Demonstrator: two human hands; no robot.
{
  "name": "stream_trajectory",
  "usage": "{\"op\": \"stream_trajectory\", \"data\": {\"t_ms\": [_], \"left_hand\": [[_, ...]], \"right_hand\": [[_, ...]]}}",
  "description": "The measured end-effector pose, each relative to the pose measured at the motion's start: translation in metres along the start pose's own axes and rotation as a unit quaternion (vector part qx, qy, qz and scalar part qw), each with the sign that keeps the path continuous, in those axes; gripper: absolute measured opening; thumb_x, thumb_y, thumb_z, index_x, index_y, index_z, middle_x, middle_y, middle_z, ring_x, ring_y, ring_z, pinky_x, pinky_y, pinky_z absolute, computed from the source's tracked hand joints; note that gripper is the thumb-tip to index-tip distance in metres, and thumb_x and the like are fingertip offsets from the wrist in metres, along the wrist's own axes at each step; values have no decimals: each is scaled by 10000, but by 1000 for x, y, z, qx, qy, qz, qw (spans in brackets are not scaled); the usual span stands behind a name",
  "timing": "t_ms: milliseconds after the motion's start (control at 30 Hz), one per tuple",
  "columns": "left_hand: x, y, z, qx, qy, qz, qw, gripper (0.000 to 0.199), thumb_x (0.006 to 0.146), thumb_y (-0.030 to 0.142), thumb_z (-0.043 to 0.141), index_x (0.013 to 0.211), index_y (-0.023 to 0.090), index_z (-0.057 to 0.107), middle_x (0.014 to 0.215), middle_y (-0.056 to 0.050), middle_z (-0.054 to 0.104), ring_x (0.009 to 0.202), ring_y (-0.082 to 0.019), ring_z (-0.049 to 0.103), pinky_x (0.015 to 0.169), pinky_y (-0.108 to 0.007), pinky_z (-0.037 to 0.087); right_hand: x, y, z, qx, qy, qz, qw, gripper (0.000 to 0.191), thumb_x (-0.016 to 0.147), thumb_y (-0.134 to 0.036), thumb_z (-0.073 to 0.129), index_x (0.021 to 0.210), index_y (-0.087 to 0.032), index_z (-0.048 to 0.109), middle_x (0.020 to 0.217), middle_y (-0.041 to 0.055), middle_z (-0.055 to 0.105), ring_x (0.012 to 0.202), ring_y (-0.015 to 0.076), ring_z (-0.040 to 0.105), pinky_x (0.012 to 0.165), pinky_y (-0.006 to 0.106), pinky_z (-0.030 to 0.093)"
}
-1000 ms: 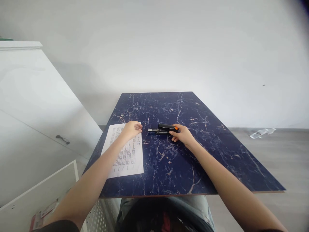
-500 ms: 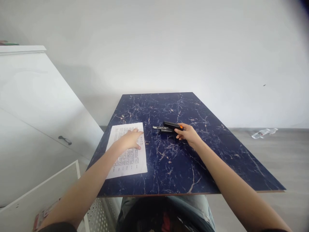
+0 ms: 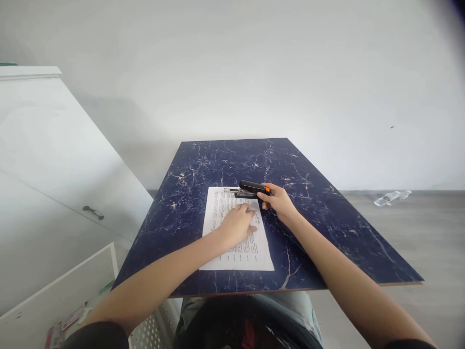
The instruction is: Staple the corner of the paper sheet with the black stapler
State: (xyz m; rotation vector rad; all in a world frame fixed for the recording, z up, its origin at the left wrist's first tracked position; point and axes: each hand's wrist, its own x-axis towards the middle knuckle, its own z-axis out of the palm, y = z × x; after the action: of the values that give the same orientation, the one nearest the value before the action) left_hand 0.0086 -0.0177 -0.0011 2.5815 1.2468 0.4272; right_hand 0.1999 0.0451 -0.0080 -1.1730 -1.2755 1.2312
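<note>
A printed sheet of white paper (image 3: 254, 253) lies on the dark blue marbled table (image 3: 203, 165) in front of me. My left hand (image 3: 235, 225) rests flat on the sheet, fingers stretched out. In my right hand (image 3: 280, 201) is a black stapler (image 3: 250, 187) with an orange patch near its rear. A thin metal strip sticks out of the stapler's left end. The stapler is over the far edge of the paper; whether it touches the sheet I cannot tell.
A white cabinet (image 3: 47, 140) with a dark handle (image 3: 93, 213) stands to the left. Below it is an open white drawer or bin (image 3: 109, 252) with items inside. On the floor at right lies a clear plastic piece (image 3: 391, 198). A pale wall is behind the table.
My left hand has slid the paper to the right across the table, so its far edge is now at the stapler. My right hand has barely moved and still grips the stapler.
</note>
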Motion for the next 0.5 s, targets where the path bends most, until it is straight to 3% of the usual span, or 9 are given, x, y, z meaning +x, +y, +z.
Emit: {"op": "stream_trajectory", "data": {"t_ms": [200,333,433,500], "left_hand": [[8,15,14,-2,37,47,998,403,929,336,643,1285,150,616,1270,-176,604,1208,-341,576,1026,-511,487],[2,18,4,-17,52,69,996,279,943,275,598,1188,151,650,1194,-154,635,1176,-323,580,1001,-484,498],[-5,4,-18,-24,79,7,997,168,935,173,525,1010,197,674,997,-95,666,1000,-265,626,871,-406,533],[-7,-16,-32,-28,127,-64,989,172,920,140,502,945,211,657,882,-70,658,861,-226,630,791,-358,529]], "right_hand": [[0,0,0,6,-2,8,1000,484,676,-396,829,1077,-185,661,884,5,664,449,77,556,432,237,475],[-1,4,4,-20,-18,9,1000,480,683,-412,812,1077,-184,661,732,-27,628,434,96,543,408,228,431],[-1,6,6,-57,-19,6,998,462,705,-416,790,1087,-185,669,653,-42,600,402,92,502,386,217,383],[-1,7,5,-78,-16,4,997,426,719,-400,774,1075,-187,676,656,-41,605,390,81,474,387,216,379]]}}
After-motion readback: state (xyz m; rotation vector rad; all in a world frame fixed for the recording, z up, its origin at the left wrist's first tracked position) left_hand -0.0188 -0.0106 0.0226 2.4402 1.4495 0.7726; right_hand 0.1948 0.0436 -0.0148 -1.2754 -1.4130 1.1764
